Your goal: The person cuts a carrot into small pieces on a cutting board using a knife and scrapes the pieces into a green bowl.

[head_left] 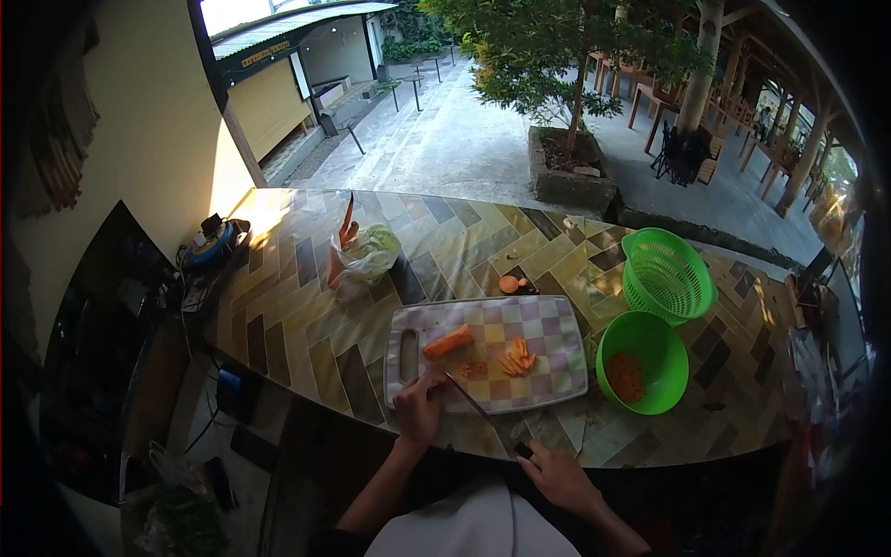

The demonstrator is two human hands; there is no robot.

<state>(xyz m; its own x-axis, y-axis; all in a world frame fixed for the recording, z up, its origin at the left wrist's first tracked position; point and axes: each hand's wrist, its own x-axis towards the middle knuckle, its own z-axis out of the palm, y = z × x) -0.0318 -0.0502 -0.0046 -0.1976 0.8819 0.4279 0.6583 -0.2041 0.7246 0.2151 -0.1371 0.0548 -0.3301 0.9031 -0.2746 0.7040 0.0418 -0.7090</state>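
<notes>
My right hand (pixel 561 478) grips the dark handle of a knife (pixel 483 411), whose blade slants up and left over the front edge of the checkered cutting board (pixel 552 317). At the blade's tip, my left hand (pixel 419 406) has its fingers drawn together; whatever is between them is too small to make out. A thick piece of carrot (pixel 448 342) lies on the board just beyond that hand. Small carrot bits (pixel 473 369) and a pile of carrot sticks (pixel 517 358) sit to its right.
Right of the board stand a green bowl (pixel 666 371) with chopped carrot (pixel 625 378) inside and a green colander (pixel 666 265). Carrot ends (pixel 510 284) lie behind the board. A plastic bag of vegetables (pixel 369 255) is at back left, a power strip (pixel 197 292) at far left.
</notes>
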